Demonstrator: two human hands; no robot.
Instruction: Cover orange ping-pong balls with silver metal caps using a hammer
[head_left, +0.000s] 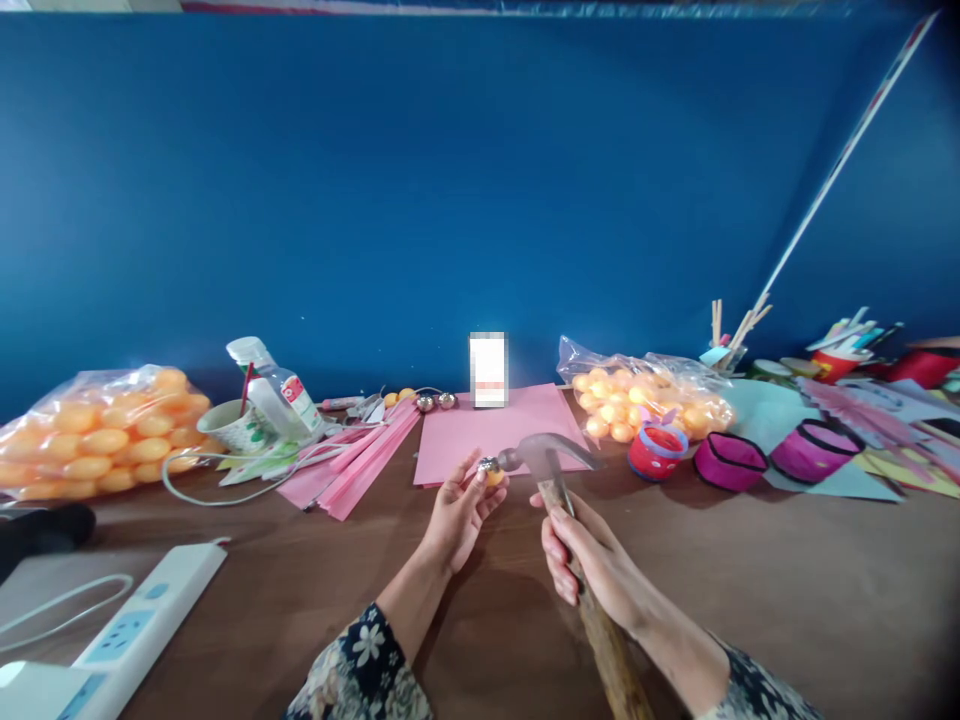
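Between the fingers of my left hand [460, 508] is a small round ball [491, 471], shiny silver on top and yellow-orange below. I cannot tell whether it is one piece or two. My right hand [589, 545] is wrapped round the wooden handle of a claw hammer [551, 462]. The hammer's striking face is right beside the ball, touching or nearly so. Both hands are above the brown table, in front of a pink paper sheet [491, 430]. Two shiny silver balls [436, 402] lie behind, left of the sheet.
A bag of orange balls [105, 435] stands left; another [649, 395] is at the right. Nearby are a plastic bottle [281, 390], a cup [229, 425], pink strips [360, 460], a power strip [142, 630], a red basket [657, 455] and purple containers [730, 462]. A blue wall [480, 200] rises behind.
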